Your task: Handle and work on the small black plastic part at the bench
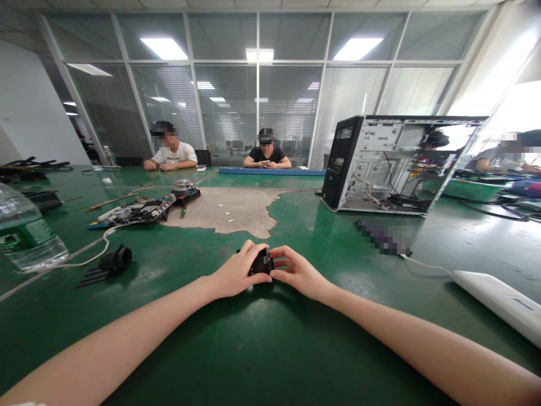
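Near the middle of the green table [262,344], both hands meet around a small black part [261,264] with a rounded body. Its exact kind cannot be made out. My left hand [234,273] grips it from the left, fingers over the top and thumb along the near side. On its right end, my right hand [302,273] has its thumb and fingertips closed in a pinch. The fingers hide much of the part. To the left lies another black piece [116,258] with a round opening and flat prongs.
An open computer case [342,163] stands at the right, near a blurred dark object [382,237] cabled to a white box [499,299]. At the left are a circuit board [135,211] and a water bottle [31,237]. Several people sit around the table.
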The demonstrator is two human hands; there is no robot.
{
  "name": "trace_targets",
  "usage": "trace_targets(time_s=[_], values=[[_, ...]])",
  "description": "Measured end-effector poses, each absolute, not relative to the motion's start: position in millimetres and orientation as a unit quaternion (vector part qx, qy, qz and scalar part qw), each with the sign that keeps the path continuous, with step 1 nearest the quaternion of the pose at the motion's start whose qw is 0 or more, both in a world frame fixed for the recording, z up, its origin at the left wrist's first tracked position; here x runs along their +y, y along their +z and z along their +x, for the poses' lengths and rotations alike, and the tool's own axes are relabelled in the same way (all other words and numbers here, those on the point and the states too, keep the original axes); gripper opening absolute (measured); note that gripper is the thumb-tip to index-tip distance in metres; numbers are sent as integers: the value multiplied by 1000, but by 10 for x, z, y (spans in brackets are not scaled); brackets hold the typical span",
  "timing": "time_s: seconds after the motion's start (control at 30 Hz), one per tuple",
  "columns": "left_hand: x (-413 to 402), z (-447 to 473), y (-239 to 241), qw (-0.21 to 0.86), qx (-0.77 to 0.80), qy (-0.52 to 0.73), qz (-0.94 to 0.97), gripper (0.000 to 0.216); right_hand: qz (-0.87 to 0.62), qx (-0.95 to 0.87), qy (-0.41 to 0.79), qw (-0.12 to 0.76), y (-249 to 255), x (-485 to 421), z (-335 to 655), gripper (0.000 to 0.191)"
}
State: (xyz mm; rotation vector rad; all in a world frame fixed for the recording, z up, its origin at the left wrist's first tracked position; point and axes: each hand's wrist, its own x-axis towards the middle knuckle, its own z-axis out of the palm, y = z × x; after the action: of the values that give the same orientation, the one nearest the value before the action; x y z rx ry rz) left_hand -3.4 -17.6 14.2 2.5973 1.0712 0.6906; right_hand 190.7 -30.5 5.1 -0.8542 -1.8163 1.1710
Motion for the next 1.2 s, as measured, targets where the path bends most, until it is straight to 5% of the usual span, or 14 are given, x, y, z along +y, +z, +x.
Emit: trace_targets(time_s=[0.53,1.2], values=[[-135,-28,113,121,369,258,885,61,-342,-713,452,414,23,-252,1894,25],[-219,6,204,-9,395,142,907,66,-331,-719,459,404,44,-299,1874,30]])
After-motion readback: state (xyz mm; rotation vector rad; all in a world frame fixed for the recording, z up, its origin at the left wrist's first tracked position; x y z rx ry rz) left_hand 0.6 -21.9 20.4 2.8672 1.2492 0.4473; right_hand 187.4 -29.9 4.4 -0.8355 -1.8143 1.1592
